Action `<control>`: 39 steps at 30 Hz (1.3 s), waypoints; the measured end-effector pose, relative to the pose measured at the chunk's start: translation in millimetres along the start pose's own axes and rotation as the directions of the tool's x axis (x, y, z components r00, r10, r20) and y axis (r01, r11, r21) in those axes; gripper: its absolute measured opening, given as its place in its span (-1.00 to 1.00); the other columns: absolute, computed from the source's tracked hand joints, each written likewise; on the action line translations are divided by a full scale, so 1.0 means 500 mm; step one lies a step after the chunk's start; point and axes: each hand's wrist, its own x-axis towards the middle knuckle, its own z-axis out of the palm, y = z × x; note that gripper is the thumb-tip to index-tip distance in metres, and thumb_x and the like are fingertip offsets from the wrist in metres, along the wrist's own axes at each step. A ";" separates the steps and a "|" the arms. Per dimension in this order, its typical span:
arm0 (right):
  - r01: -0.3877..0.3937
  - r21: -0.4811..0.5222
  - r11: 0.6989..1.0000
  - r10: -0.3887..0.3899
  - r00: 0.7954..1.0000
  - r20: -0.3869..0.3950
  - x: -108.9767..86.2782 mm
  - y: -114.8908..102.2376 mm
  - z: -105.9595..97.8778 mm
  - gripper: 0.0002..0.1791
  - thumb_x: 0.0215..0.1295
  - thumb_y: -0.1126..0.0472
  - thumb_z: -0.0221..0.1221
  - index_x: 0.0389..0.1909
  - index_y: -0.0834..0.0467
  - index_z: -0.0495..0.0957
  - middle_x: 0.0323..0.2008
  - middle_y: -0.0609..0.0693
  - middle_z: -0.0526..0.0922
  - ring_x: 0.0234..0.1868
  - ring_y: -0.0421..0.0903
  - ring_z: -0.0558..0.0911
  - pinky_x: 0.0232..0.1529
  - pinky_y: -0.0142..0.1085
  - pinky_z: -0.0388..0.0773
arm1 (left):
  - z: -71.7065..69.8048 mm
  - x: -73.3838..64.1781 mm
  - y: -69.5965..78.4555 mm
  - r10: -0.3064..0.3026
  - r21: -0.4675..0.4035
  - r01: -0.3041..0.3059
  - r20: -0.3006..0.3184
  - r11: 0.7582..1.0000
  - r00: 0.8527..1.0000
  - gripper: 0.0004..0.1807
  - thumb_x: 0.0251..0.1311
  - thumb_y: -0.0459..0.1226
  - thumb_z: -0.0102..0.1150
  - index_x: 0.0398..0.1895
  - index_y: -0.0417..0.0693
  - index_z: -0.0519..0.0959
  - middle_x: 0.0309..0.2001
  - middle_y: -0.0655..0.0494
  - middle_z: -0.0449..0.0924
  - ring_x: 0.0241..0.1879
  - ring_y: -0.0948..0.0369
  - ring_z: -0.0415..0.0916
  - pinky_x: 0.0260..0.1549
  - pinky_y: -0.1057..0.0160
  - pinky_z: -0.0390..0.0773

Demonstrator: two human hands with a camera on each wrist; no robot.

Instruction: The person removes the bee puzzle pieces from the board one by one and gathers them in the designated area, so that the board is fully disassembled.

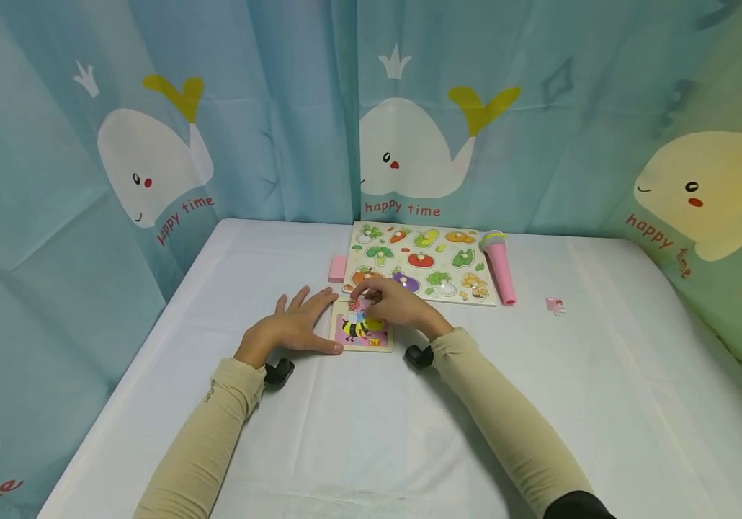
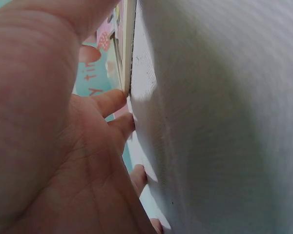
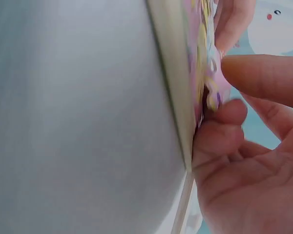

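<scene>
A small square jigsaw puzzle (image 1: 371, 349) with a bee picture and a pale wooden border lies on the white tabletop. My right hand (image 1: 400, 303) reaches over its upper right part and pinches a pink puzzle piece (image 3: 219, 80) between thumb and finger, tilted up against the picture. Part of the piece is hidden by the fingers. My left hand (image 1: 293, 328) rests with spread fingers along the puzzle's left side, its thumb at the lower left corner. In the left wrist view, fingertips (image 2: 118, 100) touch the puzzle's pale edge (image 2: 129, 48).
Behind the puzzle lies a larger vegetable peg board (image 1: 432, 270). A pink toy microphone (image 1: 501, 270) leans along its right side, and a pink block (image 1: 337, 268) sits at its left. Farther right is a loose pink puzzle piece (image 1: 555, 306). Whale-print curtains (image 1: 306, 144) surround the table.
</scene>
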 end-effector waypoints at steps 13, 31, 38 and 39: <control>-0.086 0.056 0.995 0.091 0.991 -0.096 -0.012 0.005 -0.007 -0.91 0.47 0.36 0.26 -0.10 0.27 0.60 -0.22 0.08 0.63 -0.22 -0.05 0.56 -0.19 -0.28 0.52 | 0.003 0.002 -0.001 -0.003 0.002 0.003 0.003 1.000 1.000 0.22 0.22 0.25 0.44 0.77 0.00 0.01 0.76 -0.01 -0.20 0.70 -0.18 -0.45 0.52 -0.41 -0.43; -0.069 0.244 0.967 0.114 0.977 -0.179 -0.046 -0.003 -0.046 -0.85 0.47 0.36 0.30 -0.04 0.32 0.61 -0.35 0.09 0.68 -0.45 -0.04 0.55 -0.35 -0.16 0.53 | 0.005 -0.002 -0.003 -0.005 -0.015 0.005 -0.001 1.000 1.000 0.22 0.20 0.24 0.43 0.76 -0.01 0.02 0.76 -0.03 -0.20 0.70 -0.18 -0.46 0.51 -0.41 -0.45; -0.055 0.266 0.962 0.120 0.964 -0.236 -0.072 0.009 -0.078 -0.80 0.49 0.32 0.32 0.01 0.34 0.63 -0.33 0.17 0.70 -0.40 0.12 0.60 -0.29 -0.08 0.59 | 0.006 -0.003 -0.001 0.006 -0.023 -0.006 -0.003 1.000 1.000 0.23 0.19 0.22 0.45 0.76 -0.03 0.02 0.76 -0.05 -0.19 0.70 -0.19 -0.45 0.51 -0.41 -0.46; -0.057 0.267 0.962 0.125 0.962 -0.244 -0.076 0.011 -0.082 -0.80 0.49 0.31 0.32 0.02 0.33 0.64 -0.33 0.17 0.70 -0.39 0.15 0.61 -0.29 -0.07 0.59 | 0.005 -0.003 -0.001 0.006 -0.024 -0.006 -0.003 1.000 1.000 0.22 0.19 0.22 0.45 0.76 -0.04 0.02 0.76 -0.05 -0.19 0.70 -0.19 -0.45 0.51 -0.41 -0.46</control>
